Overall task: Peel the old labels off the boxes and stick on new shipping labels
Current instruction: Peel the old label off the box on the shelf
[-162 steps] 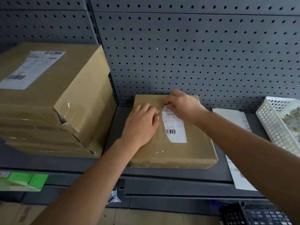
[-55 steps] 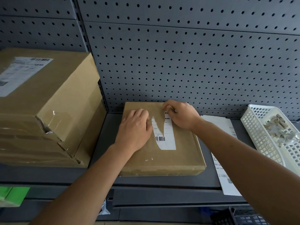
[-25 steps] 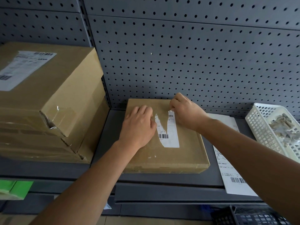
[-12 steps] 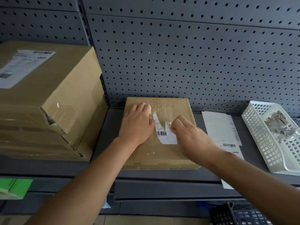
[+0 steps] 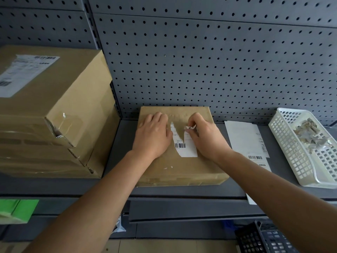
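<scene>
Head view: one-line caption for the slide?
Left hand presses flat on a cardboard box while the right hand pinches a torn strip of its old label.

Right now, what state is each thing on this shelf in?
flat box: closed, lying flat.
left hand: pressing flat on the flat box.
old label: torn, partly peeled, barcode part stuck on.
right hand: pinching a torn label strip.
stacked boxes: taped shut, top label intact.
white basket: holds label scraps.
label sheets: lying flat beside the flat box.

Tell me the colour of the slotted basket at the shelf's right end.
White. The basket shows clearly in the head view.
</scene>
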{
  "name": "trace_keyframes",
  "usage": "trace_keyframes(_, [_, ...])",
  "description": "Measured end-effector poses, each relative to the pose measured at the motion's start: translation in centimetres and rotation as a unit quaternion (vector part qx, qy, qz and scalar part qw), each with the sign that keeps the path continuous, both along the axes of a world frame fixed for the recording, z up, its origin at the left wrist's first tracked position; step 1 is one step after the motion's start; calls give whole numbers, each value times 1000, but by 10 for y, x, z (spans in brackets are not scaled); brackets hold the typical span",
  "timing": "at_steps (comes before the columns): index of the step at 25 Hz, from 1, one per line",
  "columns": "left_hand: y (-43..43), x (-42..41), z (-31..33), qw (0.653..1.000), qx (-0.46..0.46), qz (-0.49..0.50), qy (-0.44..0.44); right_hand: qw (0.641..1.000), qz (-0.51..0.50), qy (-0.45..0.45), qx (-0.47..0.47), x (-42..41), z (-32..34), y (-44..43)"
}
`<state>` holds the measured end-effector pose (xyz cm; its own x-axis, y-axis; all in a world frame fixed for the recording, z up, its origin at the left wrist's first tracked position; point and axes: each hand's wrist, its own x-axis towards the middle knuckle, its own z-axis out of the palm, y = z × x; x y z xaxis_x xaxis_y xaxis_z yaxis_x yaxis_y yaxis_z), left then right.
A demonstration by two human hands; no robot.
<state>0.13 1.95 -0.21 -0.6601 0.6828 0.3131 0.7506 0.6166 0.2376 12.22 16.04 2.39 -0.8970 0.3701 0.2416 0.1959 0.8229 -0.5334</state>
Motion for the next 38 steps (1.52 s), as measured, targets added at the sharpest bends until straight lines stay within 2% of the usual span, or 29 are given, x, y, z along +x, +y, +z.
trace_keyframes(7, [1,1,3,1000,5,5,-15,996,13,78,-52,44,6,-28])
trace_keyframes(14, [0,-1,1,1000,1,3,11,994,18,54,-96,99,14,-47])
trace_keyframes(20, [-1,1,2,1000,-7,3,11,988,17,67,-139,130,33,-49])
trace_keyframes(26, [-1,0,3,1000,-14,2,2,957,19,211,-200,127,74,-23])
trace_keyframes(30, [0,1,3,1000,-18,4,-2,949,-80,153,-263,82,66,13])
trace_keyframes(33, [0,3,5,1000,-23,5,-9,961,-119,54,-243,50,47,25])
trace_keyframes(36, [-1,2,6,1000,-24,5,-19,947,-100,4,-305,36,31,26])
trace_keyframes(38, [-1,2,7,999,-26,4,-20,954,-79,2,-290,33,24,27])
